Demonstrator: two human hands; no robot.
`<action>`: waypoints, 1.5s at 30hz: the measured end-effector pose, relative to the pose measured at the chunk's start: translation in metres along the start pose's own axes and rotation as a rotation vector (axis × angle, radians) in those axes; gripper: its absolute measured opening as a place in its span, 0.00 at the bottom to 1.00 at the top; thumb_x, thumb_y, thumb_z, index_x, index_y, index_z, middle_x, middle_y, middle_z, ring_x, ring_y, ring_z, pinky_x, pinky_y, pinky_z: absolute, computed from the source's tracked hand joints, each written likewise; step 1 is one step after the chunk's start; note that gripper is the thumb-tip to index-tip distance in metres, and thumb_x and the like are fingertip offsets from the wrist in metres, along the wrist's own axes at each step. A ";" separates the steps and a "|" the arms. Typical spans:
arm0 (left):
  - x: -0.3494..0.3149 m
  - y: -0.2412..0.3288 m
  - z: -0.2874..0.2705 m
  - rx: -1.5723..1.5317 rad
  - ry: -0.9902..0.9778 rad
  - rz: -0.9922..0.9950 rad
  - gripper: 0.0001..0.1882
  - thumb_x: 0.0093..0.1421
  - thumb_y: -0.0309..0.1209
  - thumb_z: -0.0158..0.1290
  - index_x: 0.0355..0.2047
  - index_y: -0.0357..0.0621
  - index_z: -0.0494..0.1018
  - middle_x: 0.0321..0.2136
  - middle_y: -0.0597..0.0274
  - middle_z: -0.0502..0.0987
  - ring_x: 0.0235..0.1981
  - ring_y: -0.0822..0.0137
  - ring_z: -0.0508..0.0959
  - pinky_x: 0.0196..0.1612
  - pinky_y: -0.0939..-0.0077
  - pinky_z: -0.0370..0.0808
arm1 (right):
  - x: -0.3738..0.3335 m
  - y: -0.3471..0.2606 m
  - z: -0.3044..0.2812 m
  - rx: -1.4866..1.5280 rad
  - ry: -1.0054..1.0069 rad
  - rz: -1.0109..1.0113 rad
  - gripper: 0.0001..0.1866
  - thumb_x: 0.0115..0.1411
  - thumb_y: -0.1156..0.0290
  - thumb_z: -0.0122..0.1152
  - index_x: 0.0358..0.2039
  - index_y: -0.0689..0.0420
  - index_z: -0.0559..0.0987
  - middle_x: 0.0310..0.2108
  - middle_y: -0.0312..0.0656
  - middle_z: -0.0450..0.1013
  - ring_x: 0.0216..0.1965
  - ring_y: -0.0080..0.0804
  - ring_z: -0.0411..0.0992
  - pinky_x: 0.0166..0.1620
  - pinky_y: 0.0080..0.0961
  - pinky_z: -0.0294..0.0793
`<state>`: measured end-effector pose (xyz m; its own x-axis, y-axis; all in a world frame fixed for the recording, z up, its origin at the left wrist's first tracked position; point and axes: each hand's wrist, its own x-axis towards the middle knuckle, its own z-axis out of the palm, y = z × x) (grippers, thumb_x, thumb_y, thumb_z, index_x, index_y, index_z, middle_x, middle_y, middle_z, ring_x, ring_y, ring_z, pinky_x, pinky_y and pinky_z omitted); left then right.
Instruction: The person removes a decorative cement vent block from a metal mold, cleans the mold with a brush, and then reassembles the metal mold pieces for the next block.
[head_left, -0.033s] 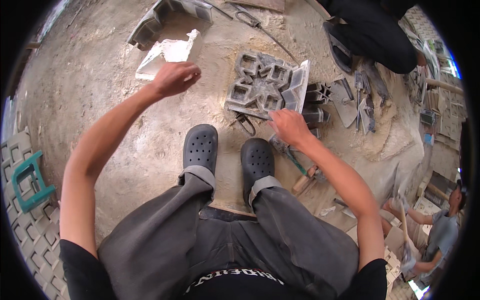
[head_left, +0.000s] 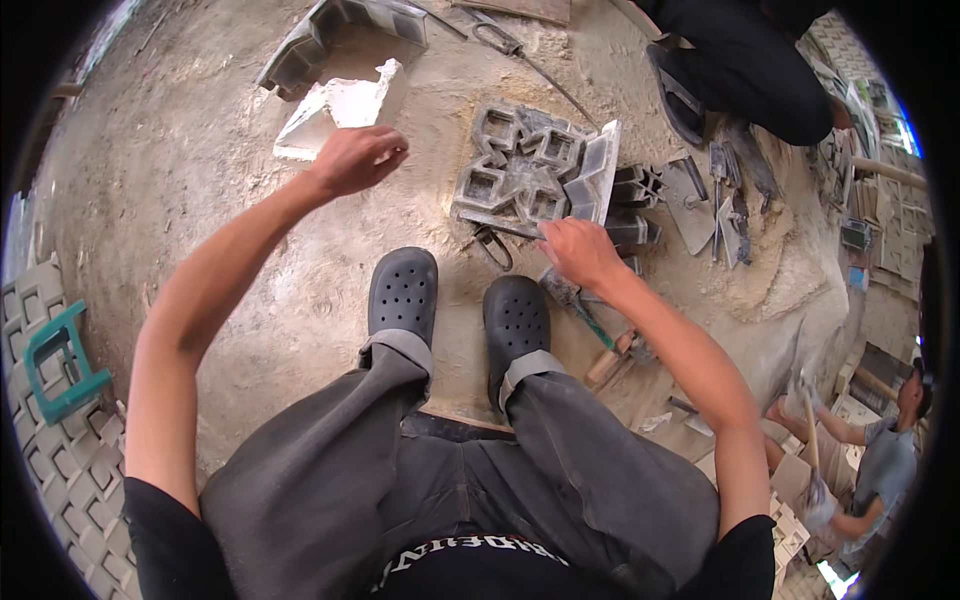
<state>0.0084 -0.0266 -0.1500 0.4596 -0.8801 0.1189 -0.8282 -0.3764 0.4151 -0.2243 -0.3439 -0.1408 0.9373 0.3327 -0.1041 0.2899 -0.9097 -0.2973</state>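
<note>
My left hand point(head_left: 357, 160) is raised over the ground with its fingers curled and nothing visible in them. Just beyond it lies a broken white block point(head_left: 335, 108). A grey, dusty mould point(head_left: 522, 170) with a star-shaped centre and square openings rests on the ground ahead of my feet. At its near right corner my right hand point(head_left: 578, 250) has its fingers bent over the edge; the fingertips are partly hidden. Along the mould's right side stands a pale-edged side plate point(head_left: 600, 170). A dark metal loop point(head_left: 492, 248) sticks out at the near edge.
Trowels point(head_left: 692, 215), dark metal pieces point(head_left: 635, 228) and a wooden-handled hammer point(head_left: 605, 365) lie to the right. An angled mould side point(head_left: 340, 40) and a metal rod point(head_left: 545, 75) are farther off. One person crouches point(head_left: 740, 75) ahead; another point(head_left: 860, 470) works at right. A green stool point(head_left: 65, 362) is left.
My left hand has shifted very slightly to the right. The person at the far right has moved their arms and the long handle a little. My right hand stays at the mould's corner.
</note>
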 end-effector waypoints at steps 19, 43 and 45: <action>-0.019 0.085 0.086 -0.796 -0.529 -0.766 0.12 0.58 0.27 0.51 0.38 0.32 0.78 0.28 0.54 0.82 0.25 0.66 0.83 0.33 0.74 0.81 | 0.008 0.002 0.027 -0.077 0.023 0.075 0.17 0.61 0.54 0.59 0.32 0.56 0.73 0.20 0.49 0.76 0.22 0.53 0.76 0.22 0.47 0.73; -0.019 0.135 0.104 -1.447 -0.396 -1.097 0.36 0.60 0.33 0.57 0.65 0.35 0.54 0.50 0.54 0.76 0.48 0.58 0.78 0.53 0.57 0.73 | 0.008 0.004 0.027 -0.013 0.032 0.082 0.18 0.61 0.54 0.60 0.32 0.57 0.74 0.20 0.51 0.76 0.23 0.54 0.76 0.24 0.46 0.74; -0.018 0.134 0.104 -1.443 -0.404 -1.094 0.38 0.60 0.33 0.57 0.65 0.34 0.53 0.50 0.53 0.76 0.48 0.58 0.79 0.53 0.58 0.74 | 0.009 0.002 0.028 -0.056 0.038 0.111 0.22 0.61 0.48 0.58 0.30 0.57 0.74 0.19 0.50 0.75 0.22 0.53 0.76 0.23 0.46 0.74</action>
<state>-0.1444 -0.0912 -0.1904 0.2608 -0.5335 -0.8046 0.7285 -0.4381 0.5267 -0.2204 -0.3354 -0.1684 0.9705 0.2206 -0.0970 0.1934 -0.9533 -0.2321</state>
